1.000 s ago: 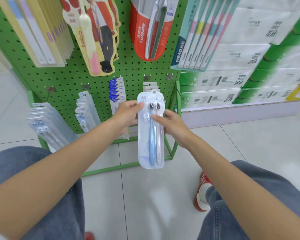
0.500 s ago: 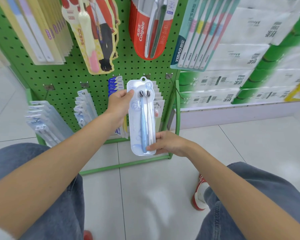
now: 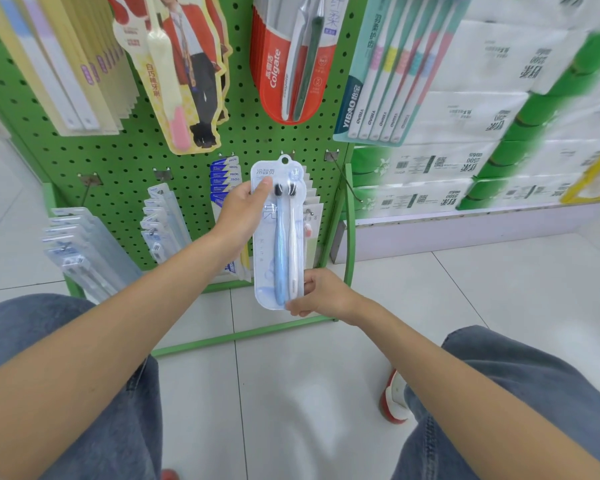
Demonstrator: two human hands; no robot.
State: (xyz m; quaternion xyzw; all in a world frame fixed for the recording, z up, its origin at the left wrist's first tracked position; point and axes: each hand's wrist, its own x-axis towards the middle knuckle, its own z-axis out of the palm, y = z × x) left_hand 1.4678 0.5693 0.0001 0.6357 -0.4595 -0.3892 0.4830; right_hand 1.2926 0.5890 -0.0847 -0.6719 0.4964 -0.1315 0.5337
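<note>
A clear blister pack (image 3: 265, 271) holding a blue and a white toothbrush stands upright in front of the green pegboard rack (image 3: 125, 161). My left hand (image 3: 238, 216) grips its upper left edge, thumb on the front. My right hand (image 3: 321, 294) pinches its bottom right corner. The pack's hang hole sits at the level of the peg hooks, in front of a row of similar packs (image 3: 310, 202) hanging behind it.
Other toothbrush packs hang on the rack: a red Colgate pack (image 3: 291, 64), a teal multi-pack (image 3: 385, 81), clear packs (image 3: 84, 251) low at left. Stacked tissue packs (image 3: 482, 133) fill the shelf at right. My knees and a red shoe (image 3: 394, 400) are over the tiled floor.
The pack has risen from lower down toward the pegboard. My right hand slid from the pack's middle to its bottom corner. Since half a second ago little has moved.
</note>
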